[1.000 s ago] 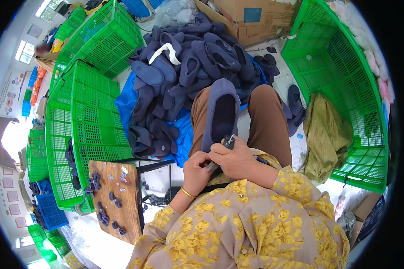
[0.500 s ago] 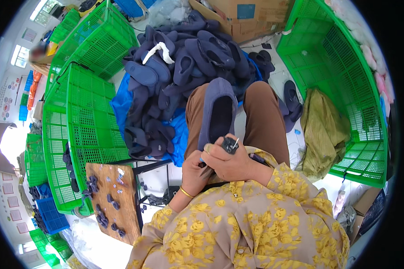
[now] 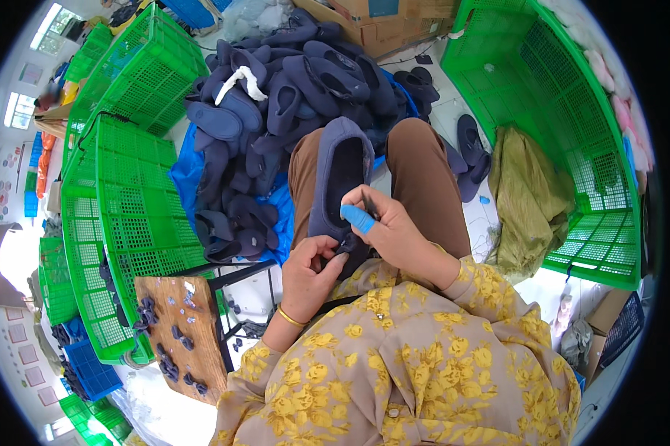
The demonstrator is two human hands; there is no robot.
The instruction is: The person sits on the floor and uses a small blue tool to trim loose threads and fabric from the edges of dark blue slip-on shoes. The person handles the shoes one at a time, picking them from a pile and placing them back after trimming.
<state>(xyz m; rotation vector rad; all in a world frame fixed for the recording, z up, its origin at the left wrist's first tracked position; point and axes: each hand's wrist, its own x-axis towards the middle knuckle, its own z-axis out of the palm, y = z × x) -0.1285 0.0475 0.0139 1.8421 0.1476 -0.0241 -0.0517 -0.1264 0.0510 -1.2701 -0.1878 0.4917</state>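
A navy cloth slipper [image 3: 341, 130] rests on my lap between my knees, toe pointing away, its opening facing up. My left hand [image 3: 310, 271] pinches the heel end, thumb and forefinger together at the rim by a small dark piece. Over the near part of the opening is my right hand [image 3: 387, 227], its thumb wrapped in blue tape. Its fingers are curled round a slim dark tool [image 3: 371, 206], whose kind I cannot make out because the hand covers most of it.
Ahead lies a big pile of navy slippers [image 3: 275, 111] on blue sheeting [image 3: 184, 172]. Green plastic crates [image 3: 145, 201] stand on the left, another green crate [image 3: 603, 256] on the right beside an olive sack [image 3: 532, 215]. Small dark bows lie on a wooden stool [image 3: 208, 312].
My hands, close together before, are now apart. The right has turned, showing its taped thumb, and the tool's black end with a pale prong is no longer visible. The view has shifted slightly.
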